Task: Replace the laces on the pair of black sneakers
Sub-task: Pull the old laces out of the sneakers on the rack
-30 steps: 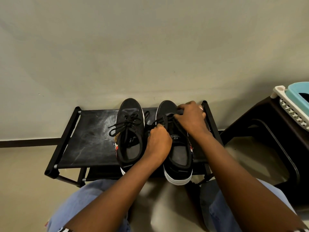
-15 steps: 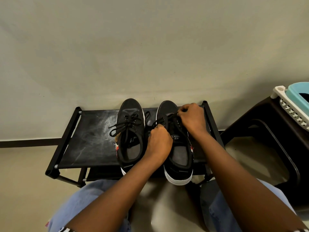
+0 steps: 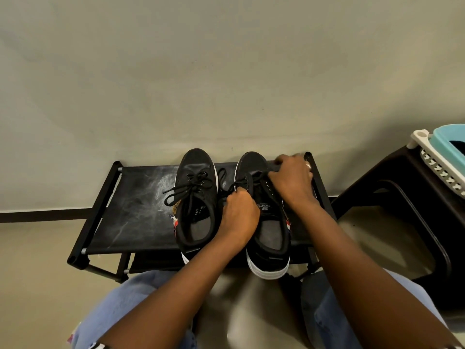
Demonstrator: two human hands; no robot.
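Two black sneakers with white soles stand side by side, toes toward the wall, on a low black rack (image 3: 130,210). The left sneaker (image 3: 196,195) has its black lace (image 3: 187,191) loosely threaded, with loops trailing to its left. On the right sneaker (image 3: 266,227), my left hand (image 3: 240,215) is curled over the inner edge and grips the lace there. My right hand (image 3: 293,181) sits over the laces near the toe and pinches the black lace (image 3: 254,176). The fingertips are slightly blurred.
The rack stands against a plain wall, with beige floor to its left. A dark brown plastic stool (image 3: 412,222) is at the right, carrying a white and teal basket (image 3: 442,157). My knees in blue jeans (image 3: 136,298) are just in front of the rack.
My right hand has shifted a little toward the toe and right along the right sneaker's laces. My left hand has stayed on the inner edge. Left sneaker unchanged.
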